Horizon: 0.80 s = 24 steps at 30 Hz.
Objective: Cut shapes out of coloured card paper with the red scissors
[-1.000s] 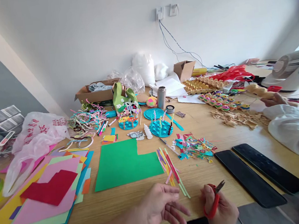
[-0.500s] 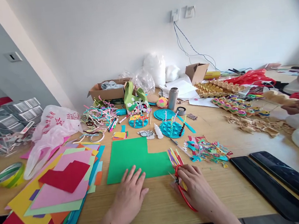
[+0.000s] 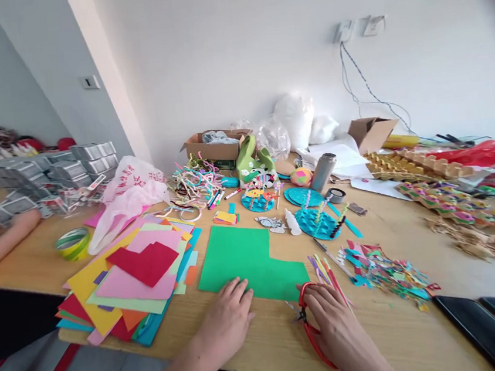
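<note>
My left hand [image 3: 228, 316] lies flat, fingers stretched out, its tips at the near edge of a green paper sheet [image 3: 237, 251]. That sheet is L-shaped, with a piece cut out of its far right corner. In my right hand [image 3: 332, 321] is a pair of scissors [image 3: 311, 335] with red handles, resting on the table with the blades pointing left, just below the sheet's right end. Thin coloured paper strips [image 3: 327, 271] lie beside and partly behind my right hand. Small paper scraps [image 3: 384, 268] are heaped farther right.
A stack of coloured sheets [image 3: 139, 297] lies left, with rolls of tape [image 3: 73, 245] beside it. Blue plates [image 3: 317, 222], a steel flask [image 3: 323, 173] and pipe cleaners [image 3: 196, 182] stand behind. Two phones [image 3: 470, 327] are at right. Another person's arm [image 3: 8, 240] reaches in at far left.
The view has swung left, so the table's things appear farther right. Another person's arms now show at the left. My hands keep nearly the same poses, the scissors still in the right.
</note>
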Motion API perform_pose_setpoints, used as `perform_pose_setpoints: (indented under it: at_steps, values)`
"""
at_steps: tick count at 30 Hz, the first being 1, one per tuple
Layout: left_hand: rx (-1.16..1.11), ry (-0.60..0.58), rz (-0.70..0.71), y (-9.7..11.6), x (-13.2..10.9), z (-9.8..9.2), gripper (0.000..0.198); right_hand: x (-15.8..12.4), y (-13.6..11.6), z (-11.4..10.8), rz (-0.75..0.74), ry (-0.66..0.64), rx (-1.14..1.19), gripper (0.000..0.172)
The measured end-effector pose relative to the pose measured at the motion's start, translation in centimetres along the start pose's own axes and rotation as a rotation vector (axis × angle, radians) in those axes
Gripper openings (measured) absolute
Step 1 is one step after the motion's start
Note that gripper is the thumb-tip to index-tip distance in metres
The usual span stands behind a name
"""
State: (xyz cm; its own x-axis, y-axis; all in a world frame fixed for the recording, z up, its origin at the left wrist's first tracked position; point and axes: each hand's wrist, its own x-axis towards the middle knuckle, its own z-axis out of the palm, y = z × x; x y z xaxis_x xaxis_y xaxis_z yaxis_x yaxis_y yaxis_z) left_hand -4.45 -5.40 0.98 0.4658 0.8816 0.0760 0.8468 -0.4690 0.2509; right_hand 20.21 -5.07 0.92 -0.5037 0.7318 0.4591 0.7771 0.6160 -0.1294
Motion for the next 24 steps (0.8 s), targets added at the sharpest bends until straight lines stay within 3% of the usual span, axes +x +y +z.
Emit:
perform_pose_setpoints:
  at_steps: [7,12,20,24]
  values:
    - [-0.151,0.129,0.015,-0.7,-0.8,-0.4,0.039,3.0,0.5,1.2,-0.201,-0.115,-0.115,0.025]
    - [-0.55,0.223,-0.097,0.6,-2.8,-1.2,0.034,3.6,0.7,1.1,-0.231,-0.117,-0.179,0.026]
    - [-1.575,0.03,-0.384,2.8,-4.7,-0.2,0.036,4.1,0.8,1.3,-0.201,-0.089,-0.157,0.02]
    - [-1.905,-0.07,-0.49,3.5,-4.0,0.3,0.043,4.6,0.8,0.5,-0.18,-0.027,-0.069,0.021]
